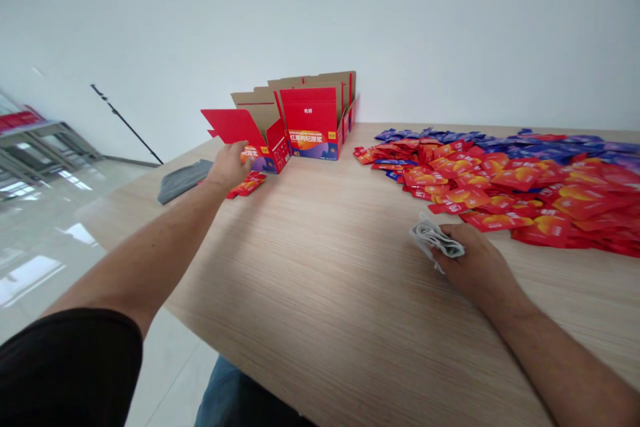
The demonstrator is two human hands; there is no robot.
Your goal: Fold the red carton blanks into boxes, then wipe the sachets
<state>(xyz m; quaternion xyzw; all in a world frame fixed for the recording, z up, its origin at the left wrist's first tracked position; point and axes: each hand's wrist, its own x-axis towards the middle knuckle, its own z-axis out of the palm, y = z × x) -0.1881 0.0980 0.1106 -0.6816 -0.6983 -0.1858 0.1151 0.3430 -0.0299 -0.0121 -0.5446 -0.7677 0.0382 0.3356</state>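
Note:
My left hand (231, 165) reaches to the front of the leftmost red carton (275, 147), whose lid stands up. Its thumb and forefinger are apart, with the carton's printed front showing between them. Whether the fingertips touch the carton I cannot tell. Just below that hand lie a few red sachets (247, 185), partly covered by it. My right hand (473, 260) is closed around a folded light grey cloth (434, 240), held over the table in front of the sachet pile.
More open cartons (313, 123) stand in a row against the wall. A large heap of red sachets (500, 187) and blue sachets (530, 141) covers the right side of the wooden table (320, 267). A dark grey cloth (184, 180) lies by the table's left edge.

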